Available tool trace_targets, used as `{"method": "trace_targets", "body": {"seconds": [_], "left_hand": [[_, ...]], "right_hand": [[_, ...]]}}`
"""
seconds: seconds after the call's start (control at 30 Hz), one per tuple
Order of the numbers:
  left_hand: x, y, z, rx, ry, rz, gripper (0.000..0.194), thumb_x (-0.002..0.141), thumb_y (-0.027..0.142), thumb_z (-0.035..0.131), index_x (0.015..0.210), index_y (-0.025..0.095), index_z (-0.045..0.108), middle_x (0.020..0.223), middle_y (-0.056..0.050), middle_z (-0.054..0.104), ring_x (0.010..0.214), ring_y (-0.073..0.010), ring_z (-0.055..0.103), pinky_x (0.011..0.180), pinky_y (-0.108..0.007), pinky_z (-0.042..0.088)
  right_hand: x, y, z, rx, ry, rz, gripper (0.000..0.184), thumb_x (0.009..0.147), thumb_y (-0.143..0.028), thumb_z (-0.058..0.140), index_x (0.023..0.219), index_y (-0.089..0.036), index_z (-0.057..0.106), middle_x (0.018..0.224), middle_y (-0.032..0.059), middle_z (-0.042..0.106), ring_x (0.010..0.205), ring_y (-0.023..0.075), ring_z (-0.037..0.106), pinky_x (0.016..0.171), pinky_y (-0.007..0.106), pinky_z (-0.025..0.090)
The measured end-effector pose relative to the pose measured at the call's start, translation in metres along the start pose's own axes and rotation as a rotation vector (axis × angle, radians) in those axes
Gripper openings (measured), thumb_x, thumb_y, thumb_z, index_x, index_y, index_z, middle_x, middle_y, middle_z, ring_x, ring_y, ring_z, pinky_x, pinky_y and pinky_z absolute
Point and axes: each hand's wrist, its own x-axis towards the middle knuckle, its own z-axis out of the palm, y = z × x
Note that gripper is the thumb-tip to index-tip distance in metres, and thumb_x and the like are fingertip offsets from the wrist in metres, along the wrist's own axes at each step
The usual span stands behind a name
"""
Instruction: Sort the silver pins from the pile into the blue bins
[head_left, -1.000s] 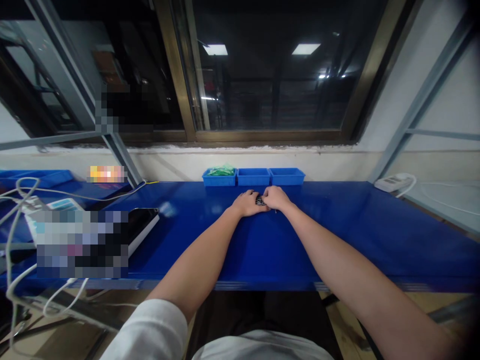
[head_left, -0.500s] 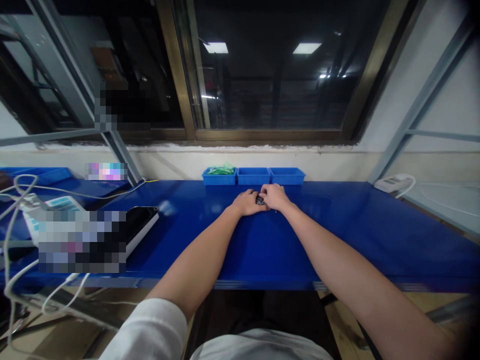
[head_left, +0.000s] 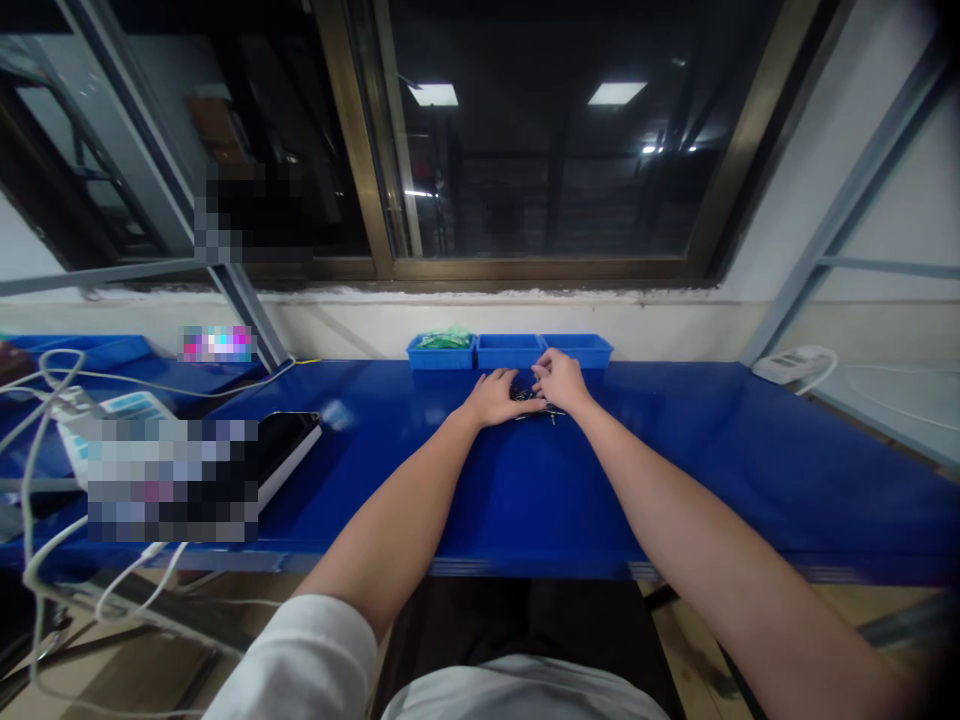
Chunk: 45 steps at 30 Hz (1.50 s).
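A small heap of thin, dark and shiny metal pieces, like screws or pins (head_left: 553, 411), lies on the blue table between my hands; their exact kind is too small to tell. My left hand (head_left: 495, 396) rests on the table at the heap's left side, fingers spread and thumb stretched along its near edge. Over the right side of the heap is my right hand (head_left: 562, 381), its fingers bent in toward the thumb. Whatever its fingertips may hold is hidden. Part of the heap is covered by both hands.
Behind my hands stand a blue bin with green bags (head_left: 442, 343), a middle blue bin (head_left: 508, 350) and a right blue bin (head_left: 589, 350). A dark-screened device (head_left: 289, 440) and white cables (head_left: 34, 500) lie left. A white power strip (head_left: 787, 365) is at right.
The metal pieces, gathered tightly between my hands before, now lie more spread out. My right hand has lifted slightly up and to the right, and my left fingers have opened wider.
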Motion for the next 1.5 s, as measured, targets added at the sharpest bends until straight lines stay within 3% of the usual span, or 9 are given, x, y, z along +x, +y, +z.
{"method": "trace_targets", "body": {"seconds": [0.13,0.23,0.37,0.93,1.03,1.2,1.33,1.43,1.5], "left_hand": [[0.003,-0.001,-0.004,-0.081,0.198,0.161,0.046,0.078,0.045,0.050,0.114,0.017,0.053,0.114,-0.008,0.055,0.107,-0.0209,0.050,0.093,-0.031,0.037],[0.005,-0.002,-0.004,-0.106,0.245,0.204,0.030,0.080,0.029,0.050,0.107,0.017,0.058,0.104,-0.006,0.060,0.098,-0.0181,0.054,0.089,-0.029,0.040],[0.006,-0.001,-0.003,-0.118,0.258,0.207,0.023,0.081,0.028,0.049,0.097,0.016,0.062,0.097,-0.006,0.062,0.092,-0.0176,0.056,0.084,-0.028,0.042],[0.003,-0.004,-0.011,-0.125,0.243,0.093,0.020,0.082,0.033,0.047,0.081,0.017,0.059,0.082,-0.004,0.063,0.077,-0.0164,0.058,0.073,-0.028,0.044],[0.003,-0.007,-0.010,-0.179,0.261,0.040,0.028,0.080,0.041,0.048,0.089,0.017,0.059,0.089,-0.005,0.064,0.083,-0.0169,0.058,0.076,-0.027,0.044],[0.006,-0.020,-0.010,-0.219,0.349,-0.081,0.028,0.082,0.037,0.046,0.095,0.017,0.058,0.092,-0.005,0.065,0.085,-0.0168,0.059,0.078,-0.027,0.044],[0.008,-0.028,-0.011,-0.210,0.375,-0.152,0.023,0.082,0.030,0.045,0.095,0.017,0.058,0.091,-0.005,0.065,0.086,-0.0176,0.060,0.079,-0.028,0.044],[0.009,-0.030,-0.011,-0.206,0.367,-0.170,0.023,0.081,0.025,0.045,0.098,0.017,0.058,0.094,-0.006,0.065,0.088,-0.0180,0.060,0.081,-0.029,0.044],[0.009,-0.030,-0.010,-0.202,0.345,-0.182,0.025,0.080,0.024,0.045,0.101,0.017,0.057,0.096,-0.007,0.065,0.090,-0.0181,0.060,0.081,-0.029,0.044]], "right_hand": [[0.004,0.006,0.001,0.140,-0.085,-0.004,0.002,0.074,-0.017,0.053,0.076,-0.017,0.054,0.058,-0.0019,0.056,0.047,0.0088,0.053,0.049,0.021,0.042],[0.006,0.006,0.003,0.245,-0.134,-0.006,0.005,0.072,-0.017,0.054,0.077,-0.016,0.055,0.056,-0.0024,0.054,0.047,0.0085,0.051,0.047,0.020,0.040],[0.003,0.002,0.001,0.354,-0.202,-0.010,0.018,0.072,-0.021,0.055,0.089,-0.015,0.054,0.048,-0.0048,0.050,0.041,0.0080,0.045,0.042,0.020,0.035],[0.001,-0.004,-0.004,0.546,-0.197,0.075,0.029,0.064,-0.044,0.063,0.068,-0.015,0.059,0.063,0.0025,0.061,0.047,0.0085,0.048,0.041,0.020,0.032],[0.001,0.000,-0.006,0.421,-0.175,0.080,0.036,0.066,-0.050,0.059,0.061,-0.015,0.057,0.054,0.0006,0.057,0.044,0.0080,0.045,0.042,0.021,0.031],[0.004,0.000,-0.010,0.166,-0.296,0.099,0.051,0.065,-0.063,0.052,0.053,-0.014,0.056,0.043,0.0008,0.051,0.044,0.0099,0.045,0.047,0.023,0.033],[0.017,-0.007,-0.007,0.346,-0.122,0.055,0.053,0.073,-0.063,0.042,0.083,-0.016,0.063,0.079,0.0077,0.067,0.064,0.0134,0.054,0.050,0.021,0.037],[0.026,-0.005,-0.006,0.455,-0.146,0.059,0.058,0.079,-0.061,0.033,0.118,-0.022,0.051,0.117,0.0088,0.058,0.088,0.0164,0.056,0.055,0.021,0.041],[0.027,0.002,-0.008,0.449,-0.199,0.105,0.062,0.081,-0.062,0.025,0.127,-0.024,0.041,0.125,0.0089,0.052,0.097,0.0181,0.055,0.059,0.022,0.042]]}}
